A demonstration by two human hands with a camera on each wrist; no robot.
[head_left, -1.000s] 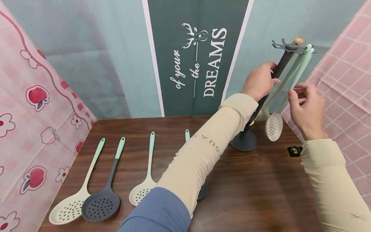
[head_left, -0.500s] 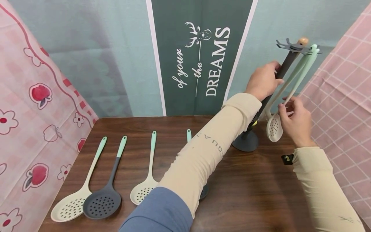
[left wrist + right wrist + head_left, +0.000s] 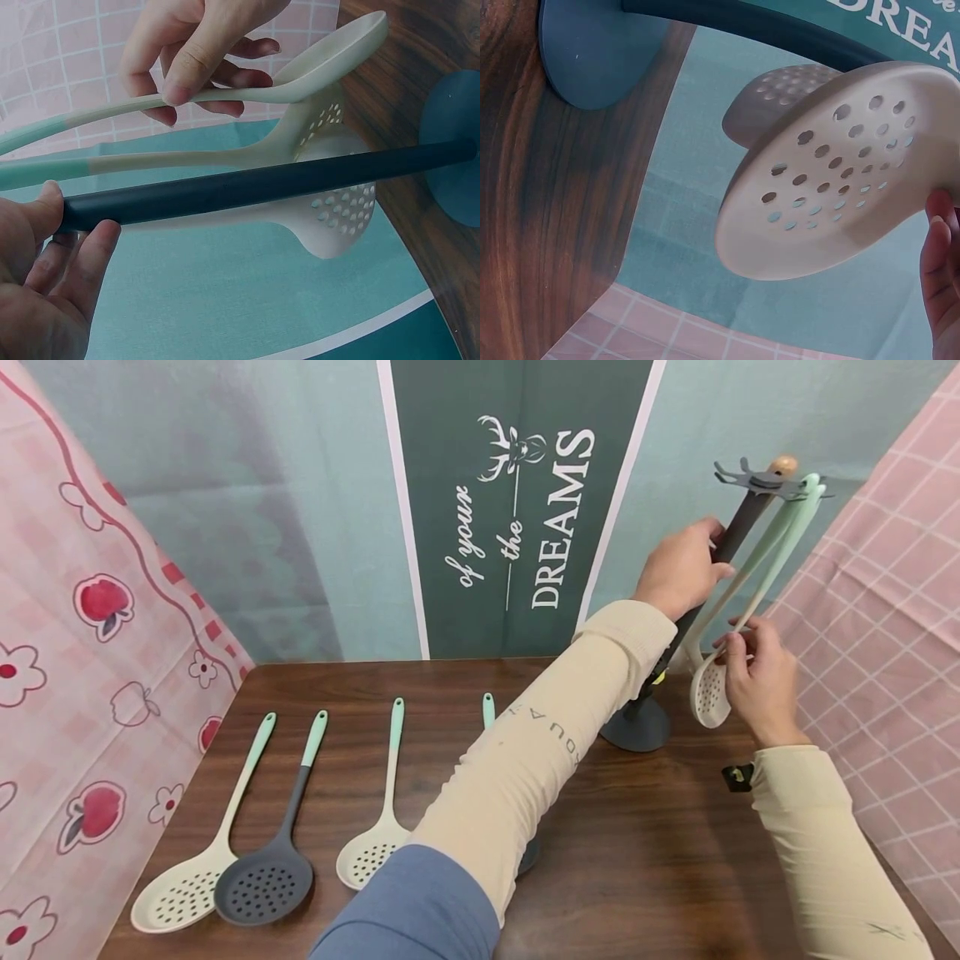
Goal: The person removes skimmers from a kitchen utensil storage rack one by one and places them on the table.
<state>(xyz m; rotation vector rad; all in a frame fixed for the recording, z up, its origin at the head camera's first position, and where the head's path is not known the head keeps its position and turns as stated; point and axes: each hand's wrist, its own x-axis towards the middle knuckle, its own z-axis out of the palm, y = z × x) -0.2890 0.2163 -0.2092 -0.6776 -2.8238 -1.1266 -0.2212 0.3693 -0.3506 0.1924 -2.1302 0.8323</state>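
My left hand (image 3: 678,568) grips the dark pole (image 3: 738,531) of an upright utensil stand; in the left wrist view, thumb and fingers are round the pole (image 3: 247,187). My right hand (image 3: 765,681) pinches the thin neck of a cream skimmer (image 3: 708,693) with a mint-green handle, hanging from the stand's hook ring (image 3: 768,485). Its holed bowl fills much of the right wrist view, beside my fingertips (image 3: 935,247). Behind it hang further cream holed utensils, partly hidden; a holed bowl (image 3: 334,217) shows past the pole in the left wrist view.
On the wooden table (image 3: 637,860) lie a cream skimmer (image 3: 180,893), a dark grey skimmer (image 3: 262,885) overlapping it, and another cream skimmer (image 3: 371,852). My left sleeve (image 3: 517,760) covers most of a further dark one (image 3: 528,856). The stand's round base (image 3: 637,727) rests near the back.
My right hand has slid down and left along the skimmer's handle to near its bowl. The bowl has turned slightly. The left hand keeps its grip on the pole.
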